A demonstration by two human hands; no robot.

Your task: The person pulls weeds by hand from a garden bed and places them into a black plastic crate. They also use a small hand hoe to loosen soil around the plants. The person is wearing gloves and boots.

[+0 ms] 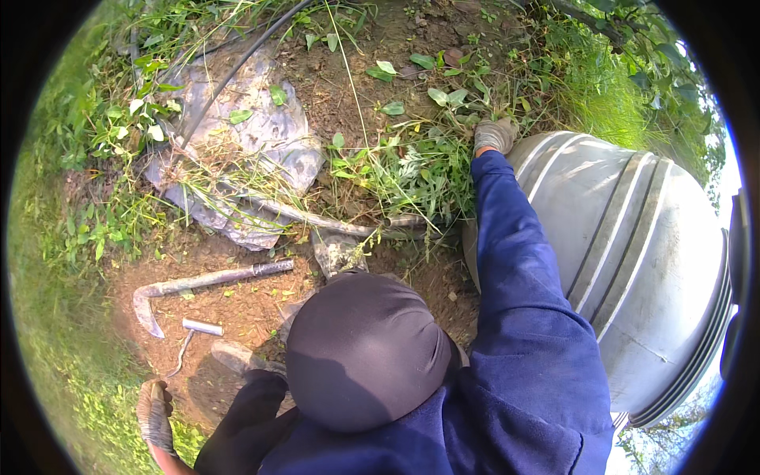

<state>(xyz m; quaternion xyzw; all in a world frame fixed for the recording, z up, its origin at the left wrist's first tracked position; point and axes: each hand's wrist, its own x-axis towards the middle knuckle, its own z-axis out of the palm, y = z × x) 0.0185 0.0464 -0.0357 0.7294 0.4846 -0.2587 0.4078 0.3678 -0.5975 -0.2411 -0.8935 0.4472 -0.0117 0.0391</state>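
My right hand (pixel 496 135), in a soiled grey work glove, reaches forward to the base of leafy weeds (pixel 442 172). Its fingers look curled around stems beside a large grey ribbed tank (pixel 617 237), though leaves partly cover the fingertips. At the lower left, my gloved left hand (pixel 155 415) hangs above the grass with bent fingers; its palm is turned out of sight. On bare soil ahead of it lie a sickle-like tool (pixel 214 281) with a curved blade and a small tool (pixel 202 326) with a metal crosswise handle and thin bent shank.
A crumpled grey plastic sheet (pixel 291 136) lies ahead, partly under cut grass (pixel 231 166). A dark pipe (pixel 237 68) slants over it. A dirty hose (pixel 332 224) runs towards the tank. My black-covered knee (pixel 368 350) fills the lower middle. Branches (pixel 599 24) overhang the upper right.
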